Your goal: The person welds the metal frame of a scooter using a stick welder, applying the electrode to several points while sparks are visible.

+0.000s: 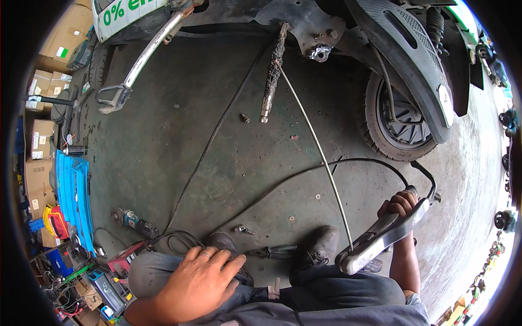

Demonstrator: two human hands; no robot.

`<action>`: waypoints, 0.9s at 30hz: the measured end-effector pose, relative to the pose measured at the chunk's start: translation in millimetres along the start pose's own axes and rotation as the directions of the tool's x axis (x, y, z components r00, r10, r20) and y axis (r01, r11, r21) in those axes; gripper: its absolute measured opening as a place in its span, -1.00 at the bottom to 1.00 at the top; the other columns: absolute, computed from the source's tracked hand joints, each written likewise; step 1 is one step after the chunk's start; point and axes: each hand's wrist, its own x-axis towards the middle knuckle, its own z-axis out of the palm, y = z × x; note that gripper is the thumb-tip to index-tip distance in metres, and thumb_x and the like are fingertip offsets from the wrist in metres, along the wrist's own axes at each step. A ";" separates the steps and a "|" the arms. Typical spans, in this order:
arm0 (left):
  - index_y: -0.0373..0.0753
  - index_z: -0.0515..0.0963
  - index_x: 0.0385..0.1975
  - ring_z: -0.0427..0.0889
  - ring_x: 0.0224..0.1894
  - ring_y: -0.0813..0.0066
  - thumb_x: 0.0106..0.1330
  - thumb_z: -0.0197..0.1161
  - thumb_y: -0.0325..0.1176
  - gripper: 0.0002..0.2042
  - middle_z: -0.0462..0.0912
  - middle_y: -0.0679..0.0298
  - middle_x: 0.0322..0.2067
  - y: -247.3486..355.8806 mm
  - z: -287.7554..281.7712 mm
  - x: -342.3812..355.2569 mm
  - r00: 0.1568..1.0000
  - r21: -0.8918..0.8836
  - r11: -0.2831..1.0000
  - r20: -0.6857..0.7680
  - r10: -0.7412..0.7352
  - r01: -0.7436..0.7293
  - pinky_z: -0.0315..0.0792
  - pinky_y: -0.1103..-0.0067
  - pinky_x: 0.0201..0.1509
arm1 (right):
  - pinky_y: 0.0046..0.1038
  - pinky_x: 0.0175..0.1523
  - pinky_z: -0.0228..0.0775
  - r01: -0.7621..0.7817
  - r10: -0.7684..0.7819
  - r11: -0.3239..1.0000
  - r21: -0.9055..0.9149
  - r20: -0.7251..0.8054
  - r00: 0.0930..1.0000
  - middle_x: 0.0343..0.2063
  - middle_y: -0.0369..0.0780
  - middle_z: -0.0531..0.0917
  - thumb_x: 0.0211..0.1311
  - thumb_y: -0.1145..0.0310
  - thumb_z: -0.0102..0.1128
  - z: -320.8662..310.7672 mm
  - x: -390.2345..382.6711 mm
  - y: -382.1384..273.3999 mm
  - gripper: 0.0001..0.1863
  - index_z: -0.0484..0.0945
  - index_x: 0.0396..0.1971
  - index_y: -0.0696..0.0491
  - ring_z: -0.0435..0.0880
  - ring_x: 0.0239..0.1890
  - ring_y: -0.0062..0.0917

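My right hand point(399, 205) grips a large black-and-silver electrode holder point(385, 234) above my right knee. A long pale welding rod point(311, 135) runs from the holder up to a rough, crusted metal bar point(274, 70), its tip at or very near the bar. The bar hangs from a bracket point(312, 24) under a scooter's frame, next to a bright welded lug point(319, 53). My left hand point(201, 277) lies on my left knee, fingers loosely spread and slightly bent, holding nothing.
Scooter wheel point(398, 126) at right, metal stand point(147, 54) upper left. Angle grinder point(136, 223), cables point(217, 136), small fitting point(243, 230) and pliers point(272, 251) lie on the floor point(179, 136). Cardboard boxes point(42, 140), blue panels point(73, 201) and tools line the left side.
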 end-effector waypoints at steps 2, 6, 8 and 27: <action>-0.20 0.50 0.10 0.55 0.03 0.19 0.20 0.34 -0.19 -0.53 0.58 0.17 -0.08 -0.3 1.8 -1.1 1.000 0.002 1.000 0.000 -0.001 0.001 0.35 0.32 0.14 | -0.33 -0.27 0.44 -0.002 0.002 1.000 -0.022 0.008 1.000 -0.56 -0.32 0.51 -0.17 0.54 0.29 2.6 -2.6 0.2 -0.74 0.36 -0.58 -0.06 0.59 -0.44 -0.39; -0.20 0.50 0.10 0.55 0.02 0.20 0.19 0.34 -0.20 -0.53 0.58 0.17 -0.08 -4.5 6.8 -3.9 1.000 -0.005 1.000 -0.008 0.000 0.000 0.35 0.32 0.13 | -0.33 -0.27 0.43 0.000 0.000 1.000 -0.028 -0.022 1.000 -0.55 -0.30 0.51 -0.17 0.56 0.29 8.8 6.9 -6.2 -0.73 0.37 -0.57 -0.06 0.58 -0.44 -0.37; -0.20 0.50 0.09 0.55 0.02 0.20 0.19 0.34 -0.20 -0.53 0.58 0.18 -0.08 -4.4 6.6 -4.0 1.000 -0.007 1.000 -0.009 -0.003 0.003 0.35 0.32 0.13 | -0.31 -0.27 0.40 0.026 -0.028 0.999 -0.027 -0.064 0.998 -0.54 -0.29 0.51 -0.17 0.57 0.29 13.0 8.7 -9.2 -0.74 0.36 -0.58 -0.05 0.57 -0.44 -0.35; -0.20 0.50 0.10 0.54 0.03 0.21 0.18 0.35 -0.20 -0.53 0.57 0.19 -0.08 -1.3 7.8 -4.2 1.000 0.001 1.000 -0.007 -0.009 0.009 0.34 0.32 0.13 | -0.33 -0.32 0.40 0.006 -0.008 0.996 0.084 0.022 1.000 -0.59 -0.27 0.50 -0.23 0.56 0.27 15.1 -8.1 -17.2 -0.74 0.36 -0.58 -0.03 0.58 -0.46 -0.36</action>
